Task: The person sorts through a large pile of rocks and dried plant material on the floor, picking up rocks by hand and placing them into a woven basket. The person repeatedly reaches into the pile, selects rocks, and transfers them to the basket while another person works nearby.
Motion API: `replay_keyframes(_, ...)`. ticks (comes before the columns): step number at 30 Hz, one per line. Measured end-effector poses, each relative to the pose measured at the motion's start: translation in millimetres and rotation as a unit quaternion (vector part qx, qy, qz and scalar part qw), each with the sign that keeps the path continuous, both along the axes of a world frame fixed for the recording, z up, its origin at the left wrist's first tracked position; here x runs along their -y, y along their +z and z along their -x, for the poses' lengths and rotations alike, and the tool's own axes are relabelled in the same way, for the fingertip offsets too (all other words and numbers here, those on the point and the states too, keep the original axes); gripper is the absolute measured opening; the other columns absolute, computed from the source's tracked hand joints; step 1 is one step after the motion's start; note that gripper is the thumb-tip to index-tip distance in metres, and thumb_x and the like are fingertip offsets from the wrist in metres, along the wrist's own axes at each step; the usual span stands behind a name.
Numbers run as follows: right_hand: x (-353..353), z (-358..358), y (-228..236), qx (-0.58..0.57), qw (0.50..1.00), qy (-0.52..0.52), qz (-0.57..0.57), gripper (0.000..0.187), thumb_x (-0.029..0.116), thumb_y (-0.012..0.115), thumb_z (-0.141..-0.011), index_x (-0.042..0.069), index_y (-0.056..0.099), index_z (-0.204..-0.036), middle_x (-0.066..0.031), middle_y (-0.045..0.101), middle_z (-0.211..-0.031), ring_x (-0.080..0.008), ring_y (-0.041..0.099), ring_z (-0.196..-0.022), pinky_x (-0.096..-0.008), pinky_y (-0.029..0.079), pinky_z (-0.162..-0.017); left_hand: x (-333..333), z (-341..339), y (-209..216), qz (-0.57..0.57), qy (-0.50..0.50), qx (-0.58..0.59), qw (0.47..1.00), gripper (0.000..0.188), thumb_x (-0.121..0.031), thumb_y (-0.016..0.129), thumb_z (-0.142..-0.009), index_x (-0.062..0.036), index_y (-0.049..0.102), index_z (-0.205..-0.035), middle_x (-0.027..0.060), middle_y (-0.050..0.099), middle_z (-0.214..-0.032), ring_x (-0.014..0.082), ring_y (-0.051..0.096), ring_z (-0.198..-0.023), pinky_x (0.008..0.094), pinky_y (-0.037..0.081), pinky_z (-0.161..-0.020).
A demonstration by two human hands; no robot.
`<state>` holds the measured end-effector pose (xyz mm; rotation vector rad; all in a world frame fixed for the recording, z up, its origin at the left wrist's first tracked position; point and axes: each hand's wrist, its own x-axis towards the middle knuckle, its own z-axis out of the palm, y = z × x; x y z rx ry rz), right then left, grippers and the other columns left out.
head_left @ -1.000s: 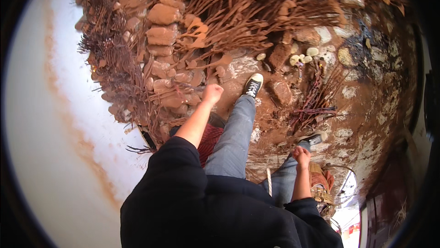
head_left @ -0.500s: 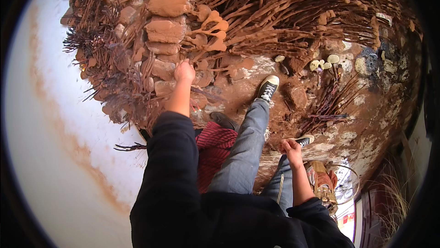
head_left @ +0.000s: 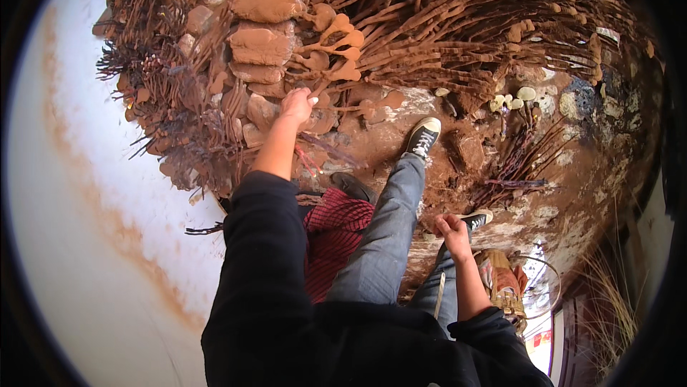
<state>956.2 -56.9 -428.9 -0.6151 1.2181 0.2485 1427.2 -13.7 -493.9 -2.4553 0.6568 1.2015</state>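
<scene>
My left hand [head_left: 297, 106], fingers curled in, is over the ground beside the bagged brown blocks [head_left: 261, 47] and just below a cluster of long-stalked orange-brown mushrooms [head_left: 346, 47]. Whatever its fingertips hold, if anything, is hidden. A dark purple stalk with reddish ends [head_left: 308, 162] lies beside that wrist. Close to my right knee, my right hand [head_left: 452, 228] is closed, thumb against the fingers; I cannot make out anything in it. Rows of brown, dust-covered mushroom stalks [head_left: 444, 22] spread across the far side.
Pale yellow-capped mushrooms [head_left: 512, 101] and a bundle of dark stalks [head_left: 515, 162] lie to the right. A woven basket [head_left: 512, 301] with a hoop handle stands by my right forearm. Red checked cloth [head_left: 340, 219] lies by my left leg. A white wall [head_left: 93, 244] rises at left.
My left hand has shifted slightly right and turned, showing more of its fingertips. The view has moved a little; my right hand keeps its closed pose.
</scene>
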Motion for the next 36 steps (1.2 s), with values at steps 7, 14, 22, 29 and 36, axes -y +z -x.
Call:
replay_keyframes(7, -18.7, -85.2, 6.4, 0.107, 0.961, 0.222, 0.124, 0.029, 0.019, 0.063, -0.081, 0.000, 0.059, -0.102, -0.0126, 0.065, -0.092, -0.0192, 0.061, -0.085, -0.0295, 0.047, -0.077, 27.8, 20.6, 53.2, -0.014, 0.008, -0.069, 0.998, 0.028, -0.028, 0.056, -0.085, -0.0035, 0.057, -0.099, 0.0154, 0.059, -0.097, 0.0301, 0.055, -0.094, 0.0392, 0.042, -0.082)
replay_keyframes(14, -21.2, -223.6, -10.9, 0.196, 0.980, -0.020, -0.010, 0.060, 0.033, 0.064, -0.080, -0.002, 0.042, -0.124, -0.0134, 0.055, -0.108, -0.0229, 0.053, -0.098, -0.0300, 0.042, -0.085, 46.3, 52.8, 76.6, 0.001, 0.000, -0.113, 0.994, 0.045, -0.038, 0.054, -0.086, 0.0038, 0.058, -0.101, 0.0169, 0.062, -0.093, 0.0254, 0.059, -0.087, 0.0355, 0.044, -0.076)
replay_keyframes(22, -33.2, -271.9, -16.5, 0.178, 0.928, -0.170, -0.279, 0.061, 0.042, 0.055, -0.085, 0.015, 0.030, -0.134, -0.0049, 0.051, -0.117, -0.0182, 0.045, -0.107, -0.0398, 0.030, -0.094, 2.2, 42.9, 68.8, 0.102, 0.237, -0.242, 0.935, 0.067, -0.056, 0.036, -0.088, 0.0020, 0.047, -0.120, 0.0239, 0.056, -0.107, 0.0264, 0.056, -0.100, 0.0376, 0.046, -0.084)
replay_keyframes(29, -46.1, -284.3, -58.8, 0.196, 0.931, -0.164, -0.261, 0.053, 0.044, 0.061, -0.079, 0.016, 0.044, -0.121, -0.0032, 0.049, -0.116, -0.0217, 0.041, -0.113, -0.0438, 0.029, -0.095, -18.5, 64.9, 67.0, 0.237, 0.316, -0.309, 0.865, 0.040, -0.032, 0.044, -0.092, -0.0042, 0.047, -0.121, 0.0101, 0.058, -0.107, 0.0195, 0.052, -0.105, 0.0338, 0.042, -0.090)
replay_keyframes(36, -7.6, -265.2, -79.0, 0.146, 0.968, -0.123, -0.164, 0.038, 0.037, 0.059, -0.084, 0.010, 0.052, -0.111, -0.0013, 0.056, -0.104, -0.0130, 0.049, -0.098, -0.0321, 0.037, -0.088, -58.1, 29.0, 12.5, 0.187, 0.131, -0.097, 0.969, 0.047, -0.029, 0.054, -0.087, -0.0003, 0.043, -0.123, 0.0161, 0.049, -0.120, 0.0245, 0.048, -0.112, 0.0347, 0.040, -0.092)
